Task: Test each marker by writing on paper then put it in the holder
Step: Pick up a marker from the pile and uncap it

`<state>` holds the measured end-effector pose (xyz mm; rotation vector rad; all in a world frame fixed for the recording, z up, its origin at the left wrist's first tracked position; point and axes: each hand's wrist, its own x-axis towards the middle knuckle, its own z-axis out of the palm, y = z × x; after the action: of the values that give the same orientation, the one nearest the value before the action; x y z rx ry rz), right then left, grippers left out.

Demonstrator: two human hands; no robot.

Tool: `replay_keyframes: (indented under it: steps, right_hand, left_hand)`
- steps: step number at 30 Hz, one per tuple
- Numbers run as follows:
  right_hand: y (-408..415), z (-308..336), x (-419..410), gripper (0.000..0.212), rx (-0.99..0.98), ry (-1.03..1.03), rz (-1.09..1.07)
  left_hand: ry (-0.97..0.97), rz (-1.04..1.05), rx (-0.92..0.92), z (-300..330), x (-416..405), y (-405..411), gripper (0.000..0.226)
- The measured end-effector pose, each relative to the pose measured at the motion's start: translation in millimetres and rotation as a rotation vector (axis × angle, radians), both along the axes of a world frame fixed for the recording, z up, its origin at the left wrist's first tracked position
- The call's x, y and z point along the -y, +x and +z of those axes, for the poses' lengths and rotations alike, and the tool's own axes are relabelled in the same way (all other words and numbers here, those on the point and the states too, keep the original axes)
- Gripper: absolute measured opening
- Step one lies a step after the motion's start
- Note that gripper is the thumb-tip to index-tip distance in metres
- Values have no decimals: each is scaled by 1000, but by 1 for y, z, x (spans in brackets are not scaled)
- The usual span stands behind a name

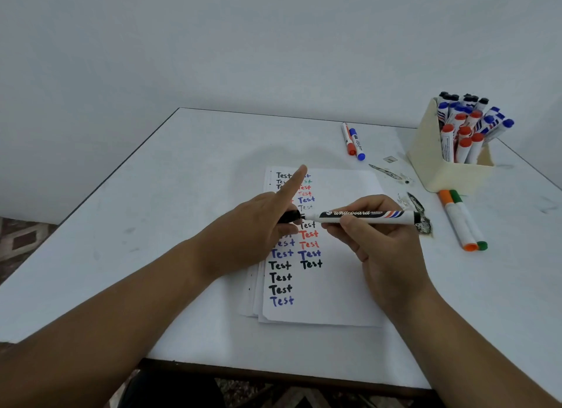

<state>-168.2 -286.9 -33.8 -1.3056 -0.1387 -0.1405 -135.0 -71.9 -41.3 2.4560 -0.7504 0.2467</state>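
We see 2 hands over 1 stack of paper [331, 289] on the white table [194, 170]. The right hand [380, 243] grips 1 black whiteboard marker [368, 217] held level above the sheet; the left hand [258, 228] pinches its black cap [290, 216] at the tip end, index finger pointing up. 4 loose markers lie on the table: a red and blue pair [352, 141] far side, an orange and green pair [463, 222] just beside the holder [431, 161]. The holder's markers overlap, so we can't count them exactly. Left hand hides part of the "Test" rows. Dark scuffs mark the table near the holder.
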Motion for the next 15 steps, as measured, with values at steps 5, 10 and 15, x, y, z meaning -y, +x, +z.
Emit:
replay_keyframes:
  steps: [5,10,15]
  right_hand:
    - [0,-1,1,6,1,-22,2]
    - [-2,-1,-2,11,-8,-128,23]
    - [-4,1,-4,10,-3,-182,25]
  left_hand:
    - [13,-9,7,1,0,-1,96]
    - [47,-49,33,0,4,-3,94]
    - [87,-90,63,-1,4,-6,92]
